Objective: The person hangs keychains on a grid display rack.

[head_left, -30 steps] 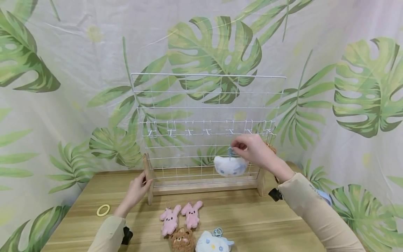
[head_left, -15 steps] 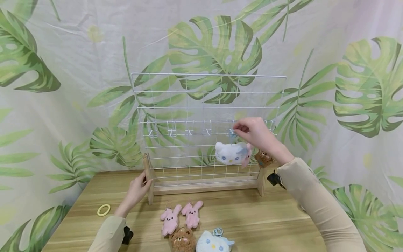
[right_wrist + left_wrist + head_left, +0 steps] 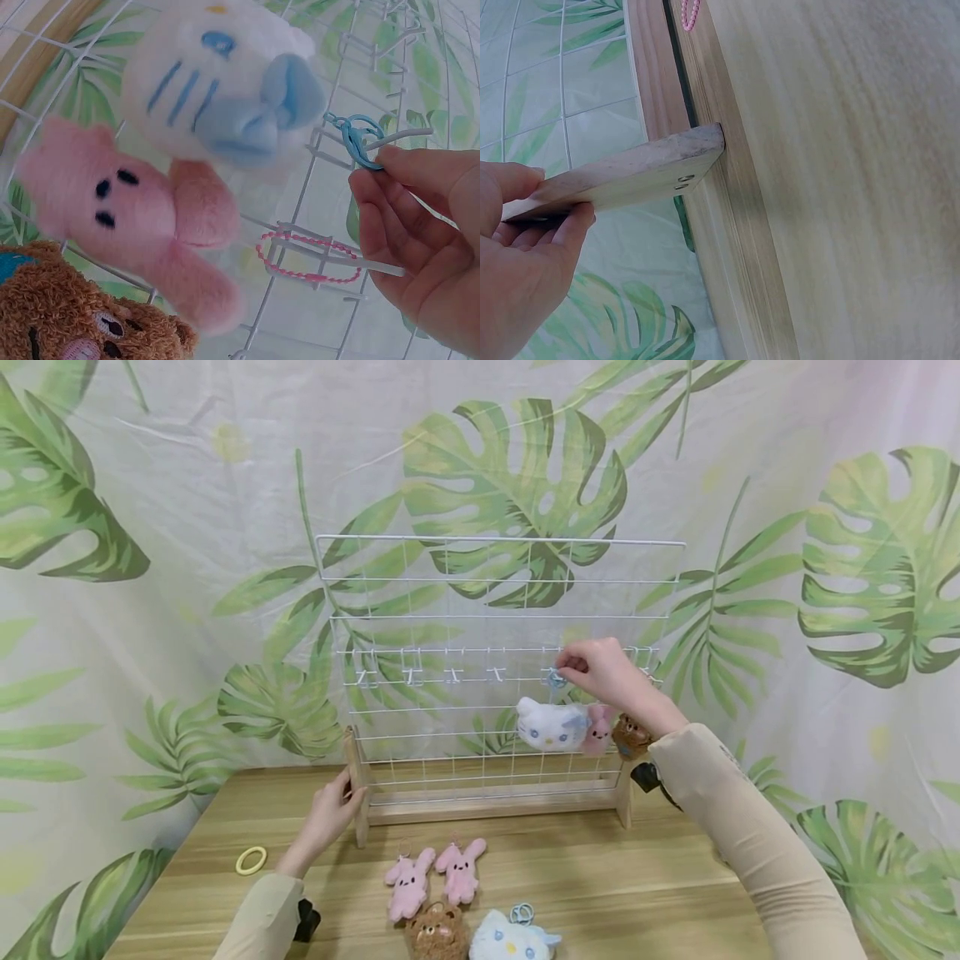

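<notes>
My right hand [image 3: 609,675] pinches the light-blue key ring [image 3: 361,141] of a white cat plush keychain [image 3: 551,725] between thumb and fingertip. In the right wrist view a white hook [image 3: 401,137] runs through that ring, and the plush hangs below. Beside it dangle a pink rabbit plush [image 3: 135,202], whose bead chain [image 3: 315,277] loops a neighbouring hook, and a brown bear plush [image 3: 82,315]. My left hand [image 3: 330,810] grips the wooden side post [image 3: 645,169] of the white wire grid rack [image 3: 495,617], thumb on one face and fingers on the other.
On the wooden table [image 3: 637,902] in front of the rack lie two pink rabbit plushes, one a left rabbit [image 3: 408,887], plus a bear [image 3: 437,933] and a white cat [image 3: 512,937]. A yellow ring [image 3: 251,861] lies left. Several bare hooks [image 3: 452,677] line the grid's left.
My right hand has risen with the white cat plush from below the hooks to hook height, and its ring is now around a hook. The left hand stays on the post.
</notes>
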Demonstrator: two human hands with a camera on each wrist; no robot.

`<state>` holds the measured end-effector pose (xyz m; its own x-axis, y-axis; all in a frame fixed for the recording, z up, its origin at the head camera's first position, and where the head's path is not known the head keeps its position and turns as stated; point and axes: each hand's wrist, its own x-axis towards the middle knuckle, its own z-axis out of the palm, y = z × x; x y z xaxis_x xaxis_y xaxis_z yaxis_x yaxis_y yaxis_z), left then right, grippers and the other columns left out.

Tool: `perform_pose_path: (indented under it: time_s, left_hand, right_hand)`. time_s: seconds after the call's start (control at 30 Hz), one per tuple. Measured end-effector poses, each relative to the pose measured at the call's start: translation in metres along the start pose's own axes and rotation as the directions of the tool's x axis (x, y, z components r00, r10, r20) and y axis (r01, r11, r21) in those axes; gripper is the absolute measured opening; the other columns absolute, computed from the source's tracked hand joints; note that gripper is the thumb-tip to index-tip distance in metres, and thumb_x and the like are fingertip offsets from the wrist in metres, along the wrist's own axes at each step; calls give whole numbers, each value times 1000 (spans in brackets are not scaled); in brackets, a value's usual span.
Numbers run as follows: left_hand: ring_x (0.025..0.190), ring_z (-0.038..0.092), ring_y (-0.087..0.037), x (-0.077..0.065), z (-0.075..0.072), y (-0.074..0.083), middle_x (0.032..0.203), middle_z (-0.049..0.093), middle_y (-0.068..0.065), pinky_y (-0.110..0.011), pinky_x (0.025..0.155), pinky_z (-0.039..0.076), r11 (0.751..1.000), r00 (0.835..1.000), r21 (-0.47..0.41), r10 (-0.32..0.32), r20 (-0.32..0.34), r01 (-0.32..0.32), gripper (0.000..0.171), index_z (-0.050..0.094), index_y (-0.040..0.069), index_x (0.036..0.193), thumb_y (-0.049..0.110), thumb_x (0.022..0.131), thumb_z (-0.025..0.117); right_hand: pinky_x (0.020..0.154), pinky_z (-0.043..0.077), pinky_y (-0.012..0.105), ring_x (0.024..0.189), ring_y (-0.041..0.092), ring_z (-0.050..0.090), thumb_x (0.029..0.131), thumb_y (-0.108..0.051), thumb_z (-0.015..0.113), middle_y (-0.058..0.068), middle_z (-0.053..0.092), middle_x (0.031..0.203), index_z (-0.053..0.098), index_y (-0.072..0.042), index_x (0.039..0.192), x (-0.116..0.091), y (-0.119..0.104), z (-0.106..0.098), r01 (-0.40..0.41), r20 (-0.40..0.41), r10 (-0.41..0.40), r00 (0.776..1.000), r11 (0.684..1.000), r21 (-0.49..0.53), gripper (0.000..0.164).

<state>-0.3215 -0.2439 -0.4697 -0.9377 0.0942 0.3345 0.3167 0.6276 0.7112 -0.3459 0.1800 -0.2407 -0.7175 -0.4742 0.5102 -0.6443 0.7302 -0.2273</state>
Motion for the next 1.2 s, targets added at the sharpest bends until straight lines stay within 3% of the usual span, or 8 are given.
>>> perform_pose_path:
  time_s: [0.2, 0.43, 0.63, 0.83, 1.0, 1.2]
  left_hand:
    - [124, 55, -51, 0, -1, 0, 135, 51, -41, -54, 97, 53, 1000, 1000, -13, -3, 9, 3, 47, 38, -16, 142, 3, 101, 50]
    - [124, 54, -51, 1, -3, -2, 135, 49, -42, -53, 98, 53, 1000, 1000, -10, -4, 13, 4, 49, 36, -17, 143, 4, 101, 50]
    - [124, 55, -51, 0, -1, -2, 136, 49, -42, -53, 98, 53, 1000, 1000, -20, -7, 20, 7, 48, 36, -16, 143, 5, 102, 50]
    - [125, 53, -51, 0, -1, 0, 138, 47, -42, -53, 99, 52, 999, 999, -34, -9, 34, 10, 51, 32, -16, 146, 6, 103, 49]
    - [125, 54, -51, 0, -1, 1, 137, 49, -41, -53, 98, 53, 999, 999, -35, -17, 30, 18, 50, 34, -15, 145, 7, 103, 49]
    - [125, 54, -50, 0, 0, 1, 136, 49, -41, -52, 98, 53, 1000, 1000, -27, -9, 22, 10, 48, 37, -15, 144, 5, 102, 50]
  right_hand:
    - [72, 63, 34, 79, 22, 72, 93, -7, 67, 13, 76, 89, 74, -2, 95, 1, 1, 1, -26, 18, 26, 1000, 1000, 1, 8]
    - [73, 63, 35, 80, 23, 72, 92, -5, 67, 13, 76, 91, 73, -1, 97, -2, -2, -1, -2, 1, 2, 1000, 1000, 14, 9]
    - [76, 63, 37, 82, 24, 71, 91, -2, 67, 14, 75, 93, 73, 0, 98, -18, -13, -12, 34, -96, -36, 995, 999, -20, 10]
    - [72, 63, 32, 79, 20, 70, 86, 4, 71, 12, 75, 91, 72, 0, 95, -48, -34, -17, 137, -202, -139, 969, 990, -23, 10]
    - [67, 61, 22, 75, 16, 71, 81, 5, 75, 11, 76, 88, 73, 0, 93, -65, -47, 15, 237, -142, -226, 964, 969, 70, 13]
    - [67, 58, 13, 71, 12, 69, 83, 0, 74, 7, 75, 82, 73, -2, 89, -74, -51, 96, 282, 80, -300, 951, 942, 182, 7]
